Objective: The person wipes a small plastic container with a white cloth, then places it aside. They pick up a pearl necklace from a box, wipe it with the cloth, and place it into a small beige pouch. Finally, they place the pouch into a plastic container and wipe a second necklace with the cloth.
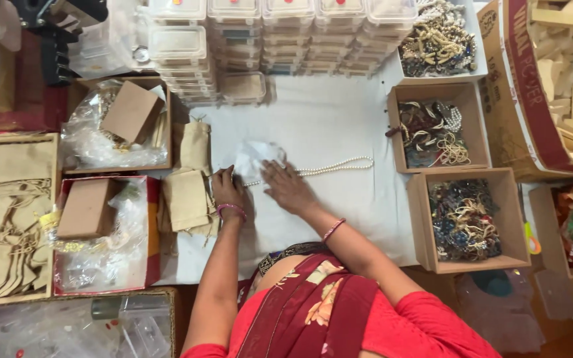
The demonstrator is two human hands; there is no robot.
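1. On the white counter (339, 126), your left hand (230, 192) rests flat beside the beige pouches (187, 192), grasping nothing.
2. Your right hand (288, 187) presses open-palmed on the pearl strand (333, 167).
3. Strand runs rightward from the clear bag (253, 156) toward the jewellery boxes (436, 132).

Both hands rest side by side on a cloth-covered table (326, 126), left hand (230, 192) beside the cloth pouches (187, 192), right hand (288, 187) on a pearl strand (336, 166) (running rightward). Jewellery boxes (462, 219) sit right; stacked plastic cases (280, 33) behind.
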